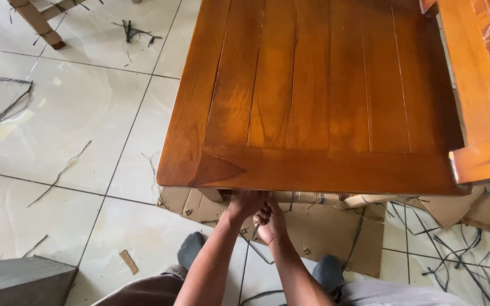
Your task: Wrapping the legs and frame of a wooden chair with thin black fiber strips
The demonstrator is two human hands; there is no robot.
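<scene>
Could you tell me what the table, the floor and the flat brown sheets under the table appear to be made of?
Table: looks like solid wood, glossy amber varnish; plank seams and grain show. Floor: probably glazed ceramic tile, pale and shiny, with grout lines and reflections. Sheets: seemingly cardboard, matt brown with torn edges. Both hands reach beneath the table edge.

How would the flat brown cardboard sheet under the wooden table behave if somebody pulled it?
The flat brown cardboard sheet looks thin, so probably light and bendable. Its edges look torn, so it may rip. The glossy orange-brown wooden table seems to stand over it, likely pinning it.
</scene>
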